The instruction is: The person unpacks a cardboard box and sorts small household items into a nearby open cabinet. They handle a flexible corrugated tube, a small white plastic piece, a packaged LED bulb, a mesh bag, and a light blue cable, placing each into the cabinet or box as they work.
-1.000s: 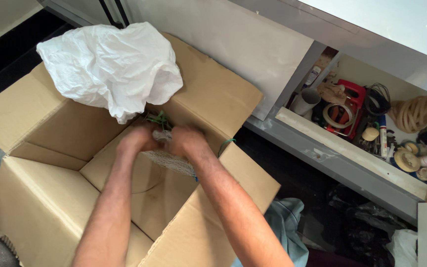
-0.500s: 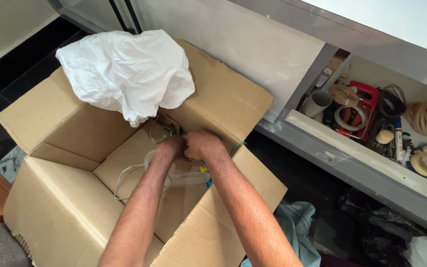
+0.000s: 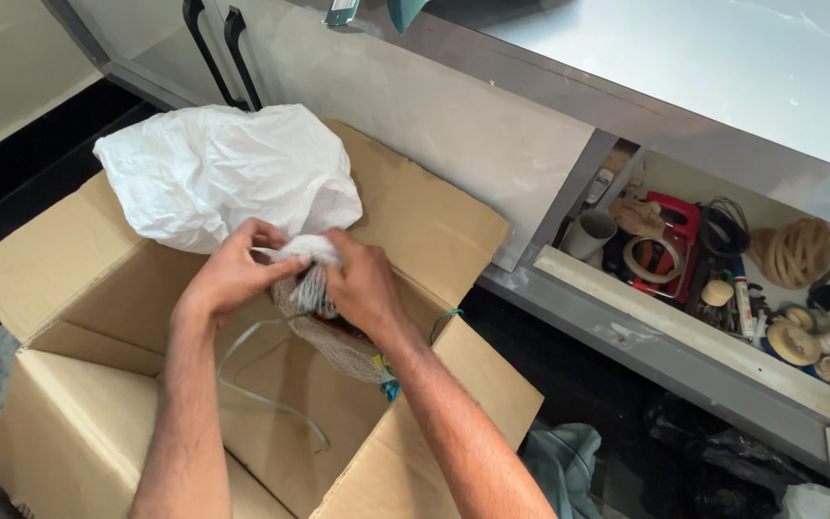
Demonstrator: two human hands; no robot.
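Note:
My left hand and my right hand are together over an open cardboard box. Both grip the gathered top of a small mesh bag that hangs between them above the box's inside. A thin green cord trails from the bag down into the box. A crumpled white plastic bag lies on the box's far flap, touching my left hand's fingers.
An open grey drawer on the right holds a red tool, tape rolls, a coil of rope and small items. Dark bags and a blue cloth lie on the floor below. Cabinet doors with black handles stand behind the box.
Both hands have risen out of the box, lifting the mesh bag up near the white plastic bag. The green cord now hangs loose below.

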